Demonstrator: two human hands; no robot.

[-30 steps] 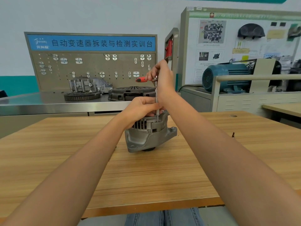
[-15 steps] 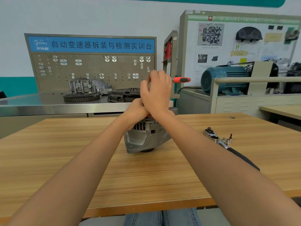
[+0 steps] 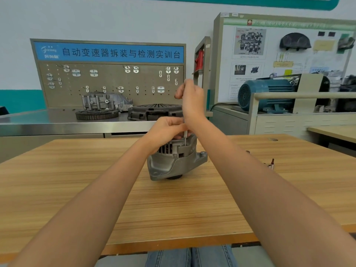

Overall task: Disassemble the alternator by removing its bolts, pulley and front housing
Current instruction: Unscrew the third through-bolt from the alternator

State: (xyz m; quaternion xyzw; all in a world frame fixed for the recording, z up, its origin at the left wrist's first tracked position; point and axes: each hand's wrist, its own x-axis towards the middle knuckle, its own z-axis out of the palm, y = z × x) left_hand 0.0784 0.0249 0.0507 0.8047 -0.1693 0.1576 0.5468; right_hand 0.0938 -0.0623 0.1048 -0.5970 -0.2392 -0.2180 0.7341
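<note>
Alternator [image 3: 176, 160] upright at the middle of a wooden table [image 3: 77, 189] — both hands on it.

Left hand [image 3: 166, 130] curls over its top, pinching a thin driver shaft [image 3: 185, 135]; right hand [image 3: 192, 99], directly above, closes round the tool's hidden handle. Behind the alternator: a steel bench [image 3: 48, 122], pegboard [image 3: 107, 83], clutch parts — rightward, a blue motor [image 3: 265, 95].

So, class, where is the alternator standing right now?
Head view: the alternator stands mid-table on the wooden table, under the left hand, the tool shaft entering its top.
</note>
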